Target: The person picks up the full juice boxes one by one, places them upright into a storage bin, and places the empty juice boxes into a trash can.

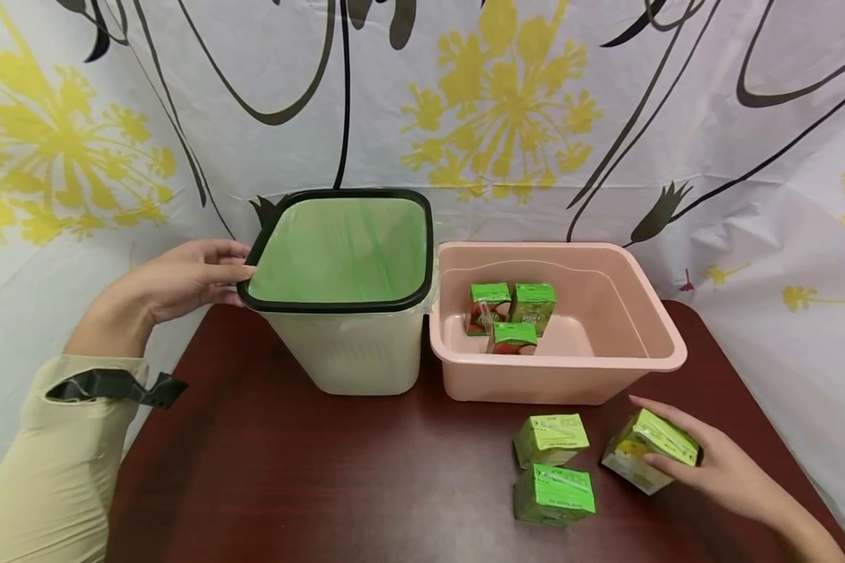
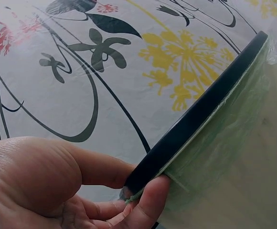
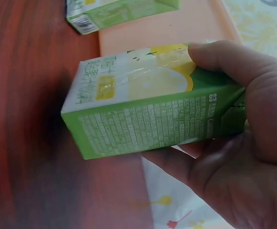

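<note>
At the left, my left hand [image 1: 183, 277] pinches the black rim [image 2: 196, 119] of a whitish trash bin [image 1: 366, 352]. A thin green liner bag [image 1: 345, 250] lines the bin and is tucked at the rim, between thumb and fingers in the left wrist view. On the right, my right hand [image 1: 728, 473] grips a green, white and yellow juice box [image 3: 143, 105], thumb on one side and fingers on the other. The box is tilted, slightly above the table in the right wrist view. Two more juice boxes, one yellow-green [image 1: 551, 440] and one bright green [image 1: 554, 496], stand close by.
A pink plastic tub [image 1: 528, 383] stands right beside the bin, with three green-topped juice boxes [image 1: 533, 305] at its left end. Both containers sit at the back of the dark red-brown table [image 1: 324, 477]. Behind hangs a white floral-patterned sheet [image 1: 605, 117].
</note>
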Motion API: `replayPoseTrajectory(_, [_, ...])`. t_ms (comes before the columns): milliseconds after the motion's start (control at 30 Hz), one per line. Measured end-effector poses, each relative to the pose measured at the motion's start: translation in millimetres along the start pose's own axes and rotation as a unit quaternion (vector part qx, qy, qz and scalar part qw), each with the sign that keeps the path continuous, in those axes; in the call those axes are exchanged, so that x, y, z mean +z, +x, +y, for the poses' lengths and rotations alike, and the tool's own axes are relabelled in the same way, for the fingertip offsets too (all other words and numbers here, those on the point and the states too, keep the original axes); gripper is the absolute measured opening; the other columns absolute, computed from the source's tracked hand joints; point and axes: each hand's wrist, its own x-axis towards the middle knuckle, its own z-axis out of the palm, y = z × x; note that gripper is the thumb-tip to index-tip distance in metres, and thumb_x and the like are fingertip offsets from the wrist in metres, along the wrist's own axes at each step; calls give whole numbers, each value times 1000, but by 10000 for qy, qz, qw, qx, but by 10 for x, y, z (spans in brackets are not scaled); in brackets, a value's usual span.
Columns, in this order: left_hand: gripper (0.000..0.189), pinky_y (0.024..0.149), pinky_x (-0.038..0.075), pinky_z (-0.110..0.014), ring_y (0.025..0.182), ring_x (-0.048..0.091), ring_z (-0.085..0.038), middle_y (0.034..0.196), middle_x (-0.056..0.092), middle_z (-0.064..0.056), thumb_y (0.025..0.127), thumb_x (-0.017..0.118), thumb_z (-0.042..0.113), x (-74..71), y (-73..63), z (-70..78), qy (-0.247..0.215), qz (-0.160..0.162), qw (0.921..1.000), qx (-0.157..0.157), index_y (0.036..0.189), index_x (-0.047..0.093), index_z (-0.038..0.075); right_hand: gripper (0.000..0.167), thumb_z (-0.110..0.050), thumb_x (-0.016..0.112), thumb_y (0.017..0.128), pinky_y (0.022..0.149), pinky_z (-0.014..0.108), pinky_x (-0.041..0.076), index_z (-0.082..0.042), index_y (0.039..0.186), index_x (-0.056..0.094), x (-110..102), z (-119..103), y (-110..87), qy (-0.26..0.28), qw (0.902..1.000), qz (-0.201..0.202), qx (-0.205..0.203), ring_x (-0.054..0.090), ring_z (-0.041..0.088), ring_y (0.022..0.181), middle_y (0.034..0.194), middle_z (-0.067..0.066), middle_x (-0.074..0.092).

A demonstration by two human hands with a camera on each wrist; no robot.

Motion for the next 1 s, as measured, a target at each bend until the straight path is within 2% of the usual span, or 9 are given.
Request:
replayPoseTrajectory(100, [29, 78, 59, -31, 90, 67, -11, 102, 65, 3, 106, 50, 2, 10, -6, 2, 67, -49, 10000, 10, 131, 38, -5, 74, -1, 84, 82, 92, 4, 36, -15, 148, 53, -71, -85, 5, -196, 9997, 18, 125, 50, -6, 123, 141, -12, 58])
replayPoseTrajectory(133, [29, 78, 59, -31, 90, 67, -11, 102, 66, 2, 106, 50, 3, 14, -8, 3, 82, -57, 9999, 6, 131, 38, -5, 74, -2, 84, 82, 92, 4, 35, -16, 147, 54, -98, -117, 10, -247, 9995, 37, 166, 49, -7, 124, 141, -13, 58])
replayPoseTrajectory(267, [31, 79, 58, -31, 91, 67, -11, 103, 65, 4, 106, 50, 4, 16, -9, 3, 184, -87, 9998, 25, 132, 38, -5, 75, -2, 86, 80, 90, 4, 36, -16, 146, 55, -212, -245, 55, -464, 9989, 88, 67, 52, -7, 117, 139, -15, 59])
replayPoseTrajectory(367, [30, 79, 58, -32, 91, 67, -11, 103, 66, 4, 106, 50, 4, 6, -8, 2, 151, -84, 9998, 33, 132, 37, -5, 78, 0, 87, 77, 81, 7, 38, -13, 147, 54, -304, -347, 123, -584, 9981, 39, -195, 54, -3, 104, 136, -14, 60])
replayPoseTrajectory(500, [30, 79, 59, -32, 91, 67, -11, 102, 66, 3, 106, 50, 3, -13, -15, 3, 93, -86, 9999, 43, 131, 37, -5, 81, 4, 88, 74, 65, 14, 41, -11, 146, 54, -414, -521, 244, -580, 9973, 22, -459, 55, 2, 79, 111, -13, 68])
replayPoseTrajectory(600, [30, 78, 59, -31, 90, 67, -11, 102, 66, 2, 106, 50, 3, -20, -14, 5, 90, -78, 9999, 26, 131, 37, -5, 81, 6, 88, 72, 61, 16, 43, -11, 145, 56, -491, -665, 357, -530, 9973, 5, -518, 56, 4, 69, 89, -15, 65])
replayPoseTrajectory(833, [31, 78, 58, -30, 90, 67, -10, 102, 67, 3, 106, 51, 3, -21, -11, 14, 78, -45, 10000, -36, 132, 36, -5, 78, 4, 85, 77, 61, 19, 44, -13, 147, 55, -644, -920, 708, -478, 9941, -359, -910, 56, 6, 74, 97, -11, 65])
replayPoseTrajectory(1000, [30, 78, 58, -29, 91, 67, -10, 102, 68, 3, 106, 51, 3, -10, -4, 22, 38, -63, 10000, -54, 131, 36, -5, 81, 4, 85, 78, 62, 19, 45, -18, 149, 53, -753, -1154, 972, -564, 9908, -463, -1136, 56, 6, 75, 104, -11, 63])
